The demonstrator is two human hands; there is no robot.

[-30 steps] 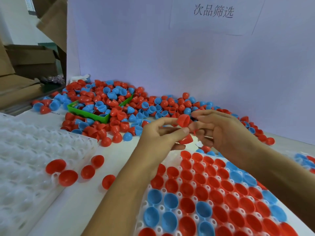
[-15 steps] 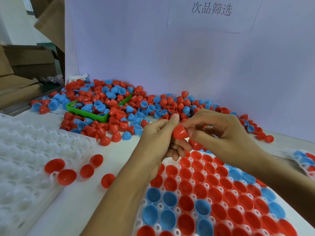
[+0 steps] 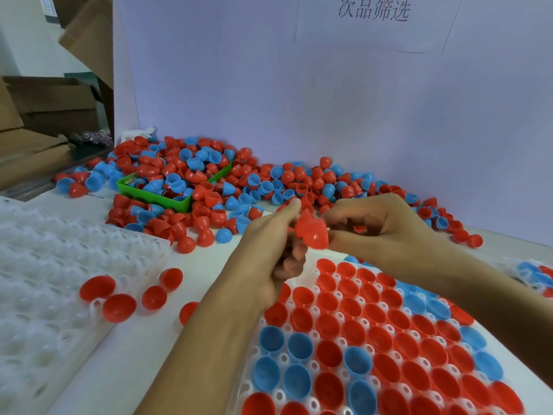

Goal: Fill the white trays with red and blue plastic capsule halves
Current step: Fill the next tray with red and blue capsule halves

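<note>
Both hands meet above the far edge of the filled white tray (image 3: 248, 381), centre of view. Left hand (image 3: 269, 250) has fingers curled, index and thumb pinching a red capsule half (image 3: 311, 232) from the left side. Right hand (image 3: 377, 232) has fingers bent inward, tips touching the same red half from the right; whether it truly grips it cannot be told, motion blur. The half is off the tray, in the air between the hands.

The filled tray sits near right, most cells holding red and blue halves, open side up. Empty white tray (image 3: 45, 280) lies near left, two red halves on its right edge. Loose red halves (image 3: 154, 298) lie on the table (image 3: 125, 354) between the trays. Big pile of capsule halves (image 3: 239, 181) is far, along the white backboard (image 3: 299, 85), spilling over a green bin (image 3: 179, 202). Cardboard boxes (image 3: 51, 109) far left.
</note>
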